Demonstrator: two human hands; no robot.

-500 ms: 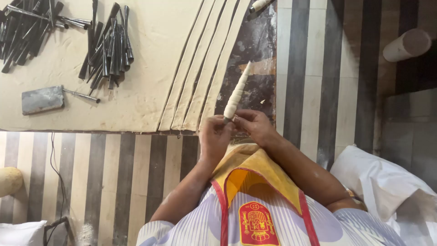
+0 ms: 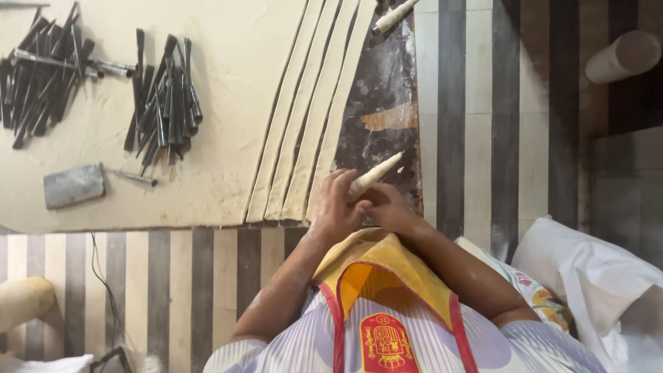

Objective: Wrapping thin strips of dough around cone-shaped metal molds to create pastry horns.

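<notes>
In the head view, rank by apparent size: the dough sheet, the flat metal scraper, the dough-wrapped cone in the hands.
1. dough sheet
2. and 3. flat metal scraper and dough-wrapped cone: look alike; the hands hide part of the cone.

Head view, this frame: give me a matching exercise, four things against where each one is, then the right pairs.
Things:
1. dough-wrapped cone
2. cut dough strips
3. flat metal scraper
4. pile of dark metal cones

Places:
A. on the dough sheet, up and to the right of the scraper
B. lying alone on the sheet near its lower left edge
C. held between the left hand and the right hand
D. running side by side along the sheet's right edge

Pairs: 1-C, 2-D, 3-B, 4-A
</notes>
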